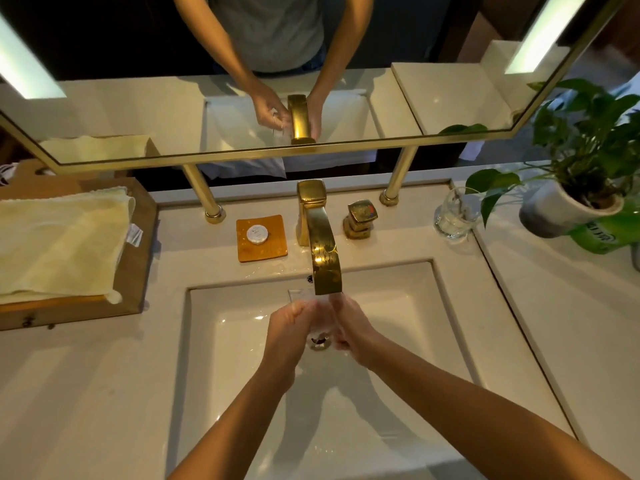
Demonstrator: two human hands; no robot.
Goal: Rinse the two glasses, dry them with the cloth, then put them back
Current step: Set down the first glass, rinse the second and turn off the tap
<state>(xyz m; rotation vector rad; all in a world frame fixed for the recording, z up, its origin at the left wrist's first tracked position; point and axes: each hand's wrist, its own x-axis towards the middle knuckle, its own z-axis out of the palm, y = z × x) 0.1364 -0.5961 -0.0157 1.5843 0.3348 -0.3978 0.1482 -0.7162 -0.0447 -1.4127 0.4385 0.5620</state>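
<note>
Person's got one clear drinking glass (pixel 320 318) right under the spout of the curved gold faucet (pixel 323 252), over the drain of the white rectangular sink (pixel 446 306). The left hand (pixel 289 323) is curled round the glass's left side, and the right hand (pixel 351 327) is wrapped against its right side, so both are clamped on it. It's blurry in there, so exactly how the fingertips sit is hard to call.

The second clear glass (pixel 453 216) is still on the far right of the counter, just beside the potted green plant (pixel 581 140). The pale yellow folded cloth (pixel 62 244) sits on a wooden tray (pixel 136 268) at the left, well apart from the sink.

What could go wrong imo: wet glass plus wet hands means a slip, and that hard basin won't forgive a drop. The spout hangs very close above the rim, so lifting carelessly could clink glass on metal. Reaching for the other glass, a leaf could snag and tip it.
</note>
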